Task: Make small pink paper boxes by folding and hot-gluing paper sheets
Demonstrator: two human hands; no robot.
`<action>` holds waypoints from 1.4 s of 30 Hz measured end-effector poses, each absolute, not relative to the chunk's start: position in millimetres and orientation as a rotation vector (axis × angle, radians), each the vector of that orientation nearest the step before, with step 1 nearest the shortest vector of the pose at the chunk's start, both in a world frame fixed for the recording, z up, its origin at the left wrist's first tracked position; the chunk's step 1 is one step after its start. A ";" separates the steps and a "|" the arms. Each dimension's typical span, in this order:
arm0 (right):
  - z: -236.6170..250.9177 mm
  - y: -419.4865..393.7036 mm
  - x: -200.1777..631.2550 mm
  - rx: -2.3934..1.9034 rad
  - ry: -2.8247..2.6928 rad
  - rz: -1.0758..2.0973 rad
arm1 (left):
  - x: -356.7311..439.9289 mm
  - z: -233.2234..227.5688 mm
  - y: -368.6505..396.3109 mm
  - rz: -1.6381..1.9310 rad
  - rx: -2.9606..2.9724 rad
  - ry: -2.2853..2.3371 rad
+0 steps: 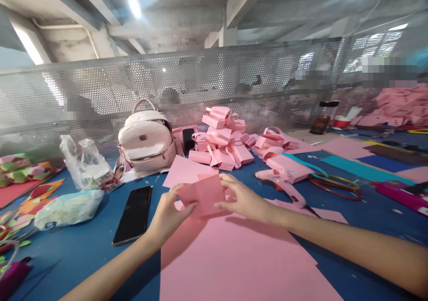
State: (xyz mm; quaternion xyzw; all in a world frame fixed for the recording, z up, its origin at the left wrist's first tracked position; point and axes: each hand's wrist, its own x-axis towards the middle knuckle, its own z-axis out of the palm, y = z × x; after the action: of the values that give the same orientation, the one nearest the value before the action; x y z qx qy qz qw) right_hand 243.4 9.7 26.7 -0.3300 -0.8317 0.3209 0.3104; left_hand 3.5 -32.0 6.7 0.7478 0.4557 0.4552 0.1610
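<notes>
Both hands hold one small pink paper piece (203, 194) just above the blue table (83, 252). My left hand (167, 216) pinches its left lower edge. My right hand (245, 200) grips its right side, thumb on top. Under them lies a large pink paper sheet (240, 261) that reaches the near edge. A black phone (133, 214) lies flat to the left of my left hand. A pink glue gun (284, 183) rests on the table to the right of my right hand.
A heap of folded pink paper pieces (220, 140) and a pale pink backpack (147, 142) stand behind. Plastic bags (83, 162) and coloured paper scraps (26, 180) lie at left. Coloured sheets (361, 158) and scissors (334, 185) lie at right. A perforated metal screen (200, 78) backs the table.
</notes>
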 end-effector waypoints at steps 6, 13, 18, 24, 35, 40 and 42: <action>26.0 15.7 228.7 -0.864 -2.156 0.969 | 0.0 -0.8 -27.7 1.224 2.085 1.272; 21.4 20.2 228.9 -0.857 -2.088 1.011 | -2.4 -2.0 -28.0 1.217 2.081 1.293; 9.2 24.6 235.7 -0.837 -2.030 1.145 | -7.1 -9.7 -24.1 1.194 1.977 1.111; -3.5 20.4 244.1 -0.775 -1.983 1.400 | -9.3 -0.6 -18.7 0.757 1.658 0.626; 3.4 10.7 247.1 -0.471 -2.038 1.391 | -1.9 -9.0 -24.1 0.665 1.683 0.519; 5.2 10.9 251.2 -0.413 -2.159 1.323 | -8.1 -5.8 -32.8 0.605 1.931 0.544; 8.5 12.2 253.6 -0.409 -2.245 1.269 | -8.6 -3.6 -36.2 0.588 1.985 0.566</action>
State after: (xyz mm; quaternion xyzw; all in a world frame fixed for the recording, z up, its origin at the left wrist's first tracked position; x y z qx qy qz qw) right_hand 253.6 12.2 8.5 -0.1511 -0.8297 0.4689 0.2624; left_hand -8.6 -36.2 -3.6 0.8127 0.2316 0.2407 0.4775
